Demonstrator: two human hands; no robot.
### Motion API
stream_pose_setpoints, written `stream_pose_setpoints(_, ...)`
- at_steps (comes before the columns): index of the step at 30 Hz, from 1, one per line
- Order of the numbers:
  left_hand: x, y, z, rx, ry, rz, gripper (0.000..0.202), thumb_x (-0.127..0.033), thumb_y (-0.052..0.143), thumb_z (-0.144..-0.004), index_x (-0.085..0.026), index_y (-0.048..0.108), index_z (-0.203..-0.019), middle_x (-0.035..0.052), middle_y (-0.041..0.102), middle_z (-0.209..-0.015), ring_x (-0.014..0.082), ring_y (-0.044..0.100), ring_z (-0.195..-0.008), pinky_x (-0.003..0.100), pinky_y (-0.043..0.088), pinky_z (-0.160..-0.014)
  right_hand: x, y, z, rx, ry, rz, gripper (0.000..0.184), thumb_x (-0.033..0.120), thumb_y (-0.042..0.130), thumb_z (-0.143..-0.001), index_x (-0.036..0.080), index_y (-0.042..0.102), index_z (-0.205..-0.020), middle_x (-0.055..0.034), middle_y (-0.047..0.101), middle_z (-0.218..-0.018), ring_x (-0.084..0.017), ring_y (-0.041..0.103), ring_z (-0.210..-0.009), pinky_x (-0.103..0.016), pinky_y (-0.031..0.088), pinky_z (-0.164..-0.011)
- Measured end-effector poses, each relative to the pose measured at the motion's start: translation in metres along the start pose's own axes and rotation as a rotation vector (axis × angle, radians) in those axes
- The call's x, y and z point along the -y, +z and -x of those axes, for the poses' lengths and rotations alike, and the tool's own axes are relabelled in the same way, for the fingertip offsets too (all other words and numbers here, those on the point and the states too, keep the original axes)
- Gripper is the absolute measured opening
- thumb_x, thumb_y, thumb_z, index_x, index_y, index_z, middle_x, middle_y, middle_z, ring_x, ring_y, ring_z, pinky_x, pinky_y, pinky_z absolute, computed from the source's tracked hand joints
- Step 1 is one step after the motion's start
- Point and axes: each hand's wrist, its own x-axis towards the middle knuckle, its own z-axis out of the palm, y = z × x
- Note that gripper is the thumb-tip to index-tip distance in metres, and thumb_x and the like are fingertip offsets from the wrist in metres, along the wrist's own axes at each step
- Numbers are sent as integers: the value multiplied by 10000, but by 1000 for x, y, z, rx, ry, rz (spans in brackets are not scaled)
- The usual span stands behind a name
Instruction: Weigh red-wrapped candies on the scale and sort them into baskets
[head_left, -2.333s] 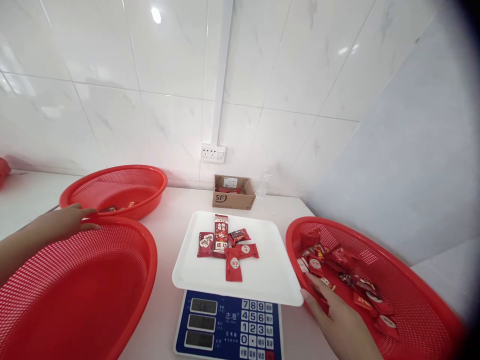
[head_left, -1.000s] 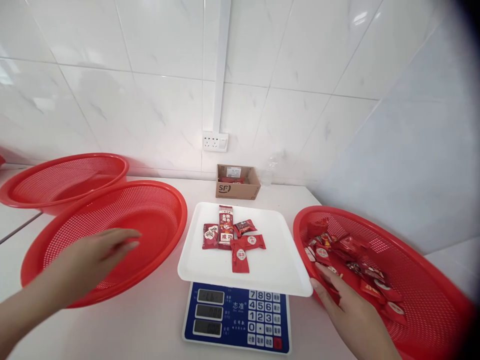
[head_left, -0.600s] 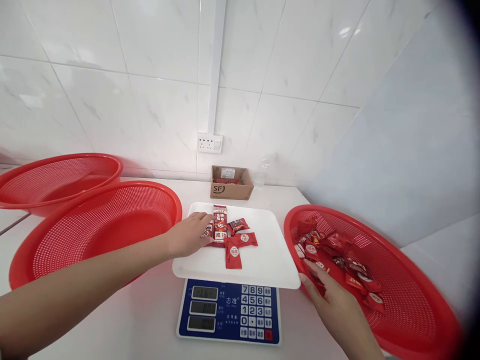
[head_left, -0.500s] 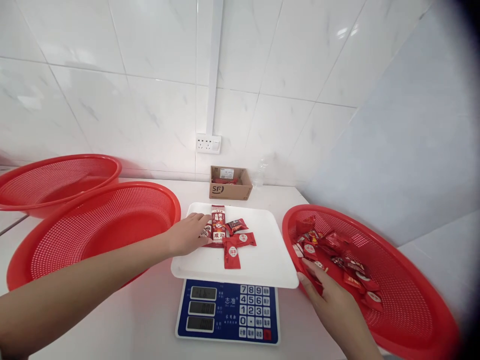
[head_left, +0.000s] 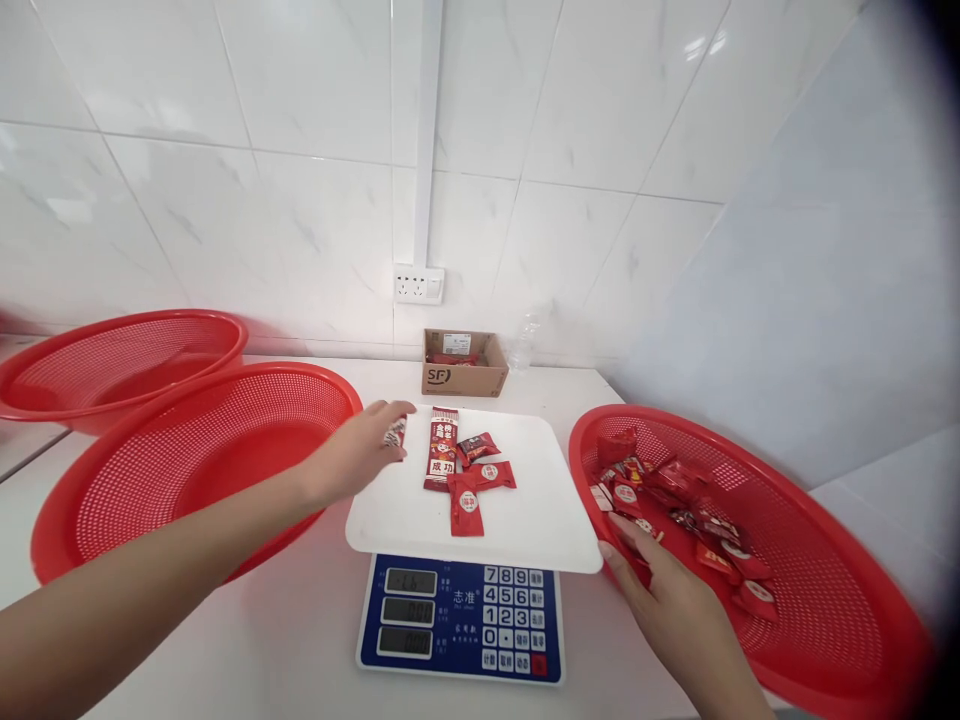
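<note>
My left hand (head_left: 358, 452) hovers at the left edge of the white scale tray (head_left: 525, 525), fingers closed on a small red snack packet (head_left: 394, 433). A long red packet (head_left: 442, 449) and a few smaller red packets (head_left: 474, 482) lie on the tray. Beside the tray, my right hand (head_left: 664, 595) rests flat with fingers stretched out on the near rim of the right red basket (head_left: 817, 600), touching the red snack packets (head_left: 679, 500) heaped inside. The nearer left red basket (head_left: 187, 470) sits under my left forearm.
A blue digital scale (head_left: 461, 620) with keypad carries the tray. A second red basket (head_left: 112, 350) stands at far left. A small cardboard box (head_left: 463, 364) and a clear bottle (head_left: 527, 343) sit by the tiled wall below a power socket (head_left: 418, 284).
My left hand went from the left baskets to the tray, closed on a small packet that lay left of the long one, and lifted it leftward. My right hand stayed on the right basket.
</note>
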Motion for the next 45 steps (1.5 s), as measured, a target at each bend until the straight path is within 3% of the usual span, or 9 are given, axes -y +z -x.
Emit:
stream_pose_setpoints(6,46,-45,17,-46,-156,-244,288,-336,417,-845,-212,551,-1068,68,613,-1000,240,613,-841,344,485,-698,-2,1,-1,-23,-16,2,524,507,379,-836,191,592,-1197,-94,631,-1223,-280,607,-1081,-382,518,-825)
stream_pose_setpoints(10,58,-47,23,-6,-153,-406,327,-360,407,-846,-185,614,-1027,119,565,-1145,318,528,-1075,435,453,-846,-2,2,-2,-20,-18,10,537,511,366,-838,183,588,-1200,-96,617,-1243,-282,593,-1103,-390,508,-849)
stream_pose_setpoints(16,3,-1,23,174,280,-262,302,-236,396,-899,-219,606,-1115,71,624,-1131,216,552,-1077,348,461,-899,0,0,-1,-45,-23,22,503,497,394,-833,196,610,-1173,-96,639,-1208,-284,622,-1053,-386,528,-800)
stream_pose_setpoints(20,-32,40,21,328,671,-379,637,-33,539,-734,-199,409,-1335,115,469,-1381,238,493,-1191,357,420,-959,2,-1,0,-35,-11,24,493,492,393,-840,201,612,-1173,-88,639,-1211,-278,620,-1057,-378,524,-802)
stream_pose_setpoints(25,-47,63,16,272,787,-558,514,-108,560,-770,-130,449,-1271,145,586,-1207,266,555,-1039,381,434,-871,2,-2,0,6,0,23,548,513,357,-849,174,579,-1218,-99,627,-1226,-277,607,-1078,-379,510,-832)
stream_pose_setpoints(30,-47,53,24,193,824,-652,446,-95,562,-751,-130,476,-1187,110,608,-1041,241,545,-907,355,431,-794,5,-3,0,15,5,30,556,513,336,-852,169,577,-1217,-107,627,-1225,-284,602,-1086,-386,506,-839)
stream_pose_setpoints(35,-30,23,48,236,692,-625,332,-31,527,-749,-183,538,-1044,58,609,-932,211,562,-829,320,439,-694,4,-1,-1,31,26,46,564,519,325,-849,180,568,-1228,-105,618,-1237,-288,605,-1079,-391,513,-821)
stream_pose_setpoints(41,23,-23,63,133,102,-762,245,-133,348,-890,-177,589,-902,68,608,-876,195,573,-694,282,360,-492,-1,1,-1,1,2,28,564,533,332,-839,183,578,-1207,-102,624,-1230,-283,607,-1077,-384,518,-814)
stream_pose_setpoints(45,47,-42,63,113,-122,-795,265,-271,324,-924,-175,570,-945,66,602,-922,206,579,-731,251,306,-445,1,1,-1,32,44,38,606,553,307,-828,173,565,-1223,-104,621,-1233,-291,608,-1071,-393,511,-821)
